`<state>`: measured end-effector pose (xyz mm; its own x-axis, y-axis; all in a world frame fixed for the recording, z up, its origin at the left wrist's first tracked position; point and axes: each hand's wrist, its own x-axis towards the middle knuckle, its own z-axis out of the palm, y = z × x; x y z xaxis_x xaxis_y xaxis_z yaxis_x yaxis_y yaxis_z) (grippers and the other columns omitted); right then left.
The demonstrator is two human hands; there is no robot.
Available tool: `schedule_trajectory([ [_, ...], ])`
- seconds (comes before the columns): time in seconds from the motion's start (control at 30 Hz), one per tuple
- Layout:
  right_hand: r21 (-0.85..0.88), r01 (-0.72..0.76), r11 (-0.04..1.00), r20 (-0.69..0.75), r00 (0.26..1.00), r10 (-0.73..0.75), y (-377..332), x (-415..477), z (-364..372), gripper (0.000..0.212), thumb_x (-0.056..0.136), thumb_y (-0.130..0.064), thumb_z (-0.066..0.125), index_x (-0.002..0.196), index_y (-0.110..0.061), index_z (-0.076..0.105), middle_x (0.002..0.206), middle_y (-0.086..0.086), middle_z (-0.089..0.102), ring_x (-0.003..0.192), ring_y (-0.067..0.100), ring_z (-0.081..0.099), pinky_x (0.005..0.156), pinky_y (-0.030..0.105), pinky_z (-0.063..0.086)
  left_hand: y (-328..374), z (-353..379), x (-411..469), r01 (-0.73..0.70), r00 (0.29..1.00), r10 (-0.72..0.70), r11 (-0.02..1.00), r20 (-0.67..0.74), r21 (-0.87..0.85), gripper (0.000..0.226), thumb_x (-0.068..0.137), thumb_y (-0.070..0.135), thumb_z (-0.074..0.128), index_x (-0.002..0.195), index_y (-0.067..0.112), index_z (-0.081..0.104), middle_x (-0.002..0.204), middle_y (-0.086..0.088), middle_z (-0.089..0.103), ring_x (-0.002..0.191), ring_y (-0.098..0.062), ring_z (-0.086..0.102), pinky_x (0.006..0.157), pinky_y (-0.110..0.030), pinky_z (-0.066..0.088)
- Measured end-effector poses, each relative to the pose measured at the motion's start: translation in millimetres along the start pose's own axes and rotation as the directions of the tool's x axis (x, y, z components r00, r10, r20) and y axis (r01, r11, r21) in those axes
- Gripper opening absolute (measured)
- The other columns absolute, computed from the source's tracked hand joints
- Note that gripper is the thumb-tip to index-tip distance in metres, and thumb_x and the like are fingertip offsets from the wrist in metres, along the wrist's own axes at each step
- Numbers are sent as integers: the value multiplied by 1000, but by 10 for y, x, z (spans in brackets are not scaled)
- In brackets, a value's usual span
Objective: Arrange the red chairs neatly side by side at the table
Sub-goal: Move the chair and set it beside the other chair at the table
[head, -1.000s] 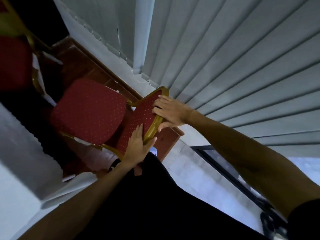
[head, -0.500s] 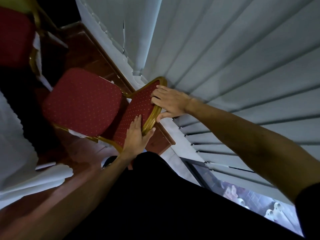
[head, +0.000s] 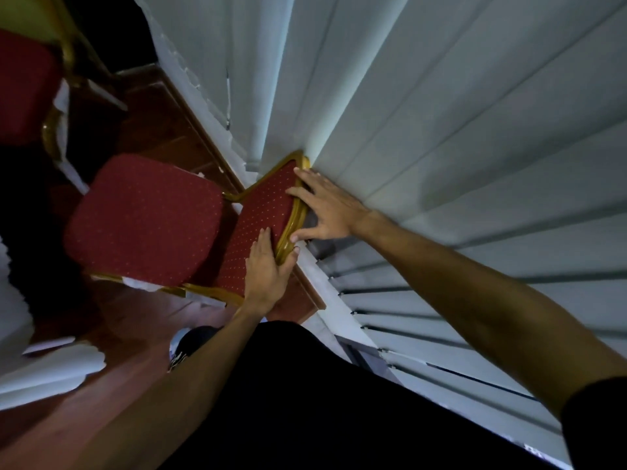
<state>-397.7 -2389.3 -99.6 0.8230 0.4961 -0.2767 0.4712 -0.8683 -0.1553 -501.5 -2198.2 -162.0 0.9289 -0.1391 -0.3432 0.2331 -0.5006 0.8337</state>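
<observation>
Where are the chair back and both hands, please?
chair back (head: 261, 215), head view, middle of the red padding.
left hand (head: 266, 271), head view, back of the hand.
right hand (head: 330, 208), head view, back of the hand.

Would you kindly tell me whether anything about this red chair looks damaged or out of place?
Ragged white wrapping clings to the gold frame under the seat of the red chair, looking torn. The backrest, held by the left hand and right hand, appears to touch the vertical blinds at its top corner.
</observation>
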Motion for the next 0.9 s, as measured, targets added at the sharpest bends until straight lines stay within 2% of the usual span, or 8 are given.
schedule_trajectory([
  [0.17,129,-178,975,31,984,176,-140,109,38,113,73,-90,49,157,-21,20,164,25,-8,153,39,-6,124,57,10,174,221,86,-19,998,16,998,-56,-59,86,90,64,46,152,8,27,153,-18,37,141,-37,35,113,-58,29],
  [0.27,249,-238,939,38,971,236,-243,220,104,103,79,-75,62,157,-23,19,164,23,-16,150,44,-18,120,66,5,163,276,103,-40,996,34,996,-82,-76,87,91,65,45,154,11,21,156,-15,34,142,-35,33,114,-58,28],
  [0.43,260,-214,942,5,975,221,-300,433,98,89,85,-56,69,155,-24,25,165,24,-7,146,51,-21,116,73,1,167,230,179,-46,991,21,981,-134,-186,83,88,61,57,153,18,30,154,-6,41,141,-25,38,115,-51,31],
  [0.6,234,-180,955,16,983,182,-262,674,-21,83,88,-42,70,155,-21,26,165,24,-4,146,53,-19,116,72,-2,206,146,365,-54,976,6,975,-218,-214,77,89,49,67,151,15,37,151,-8,45,139,-24,41,115,-49,31],
  [0.9,160,-109,981,87,992,96,-194,1253,-274,76,91,-30,66,155,-21,27,166,20,-7,146,51,-22,116,67,-6,249,-28,806,-60,946,-24,967,-323,-248,77,85,48,64,147,9,41,149,-13,45,139,-27,40,115,-52,30],
])
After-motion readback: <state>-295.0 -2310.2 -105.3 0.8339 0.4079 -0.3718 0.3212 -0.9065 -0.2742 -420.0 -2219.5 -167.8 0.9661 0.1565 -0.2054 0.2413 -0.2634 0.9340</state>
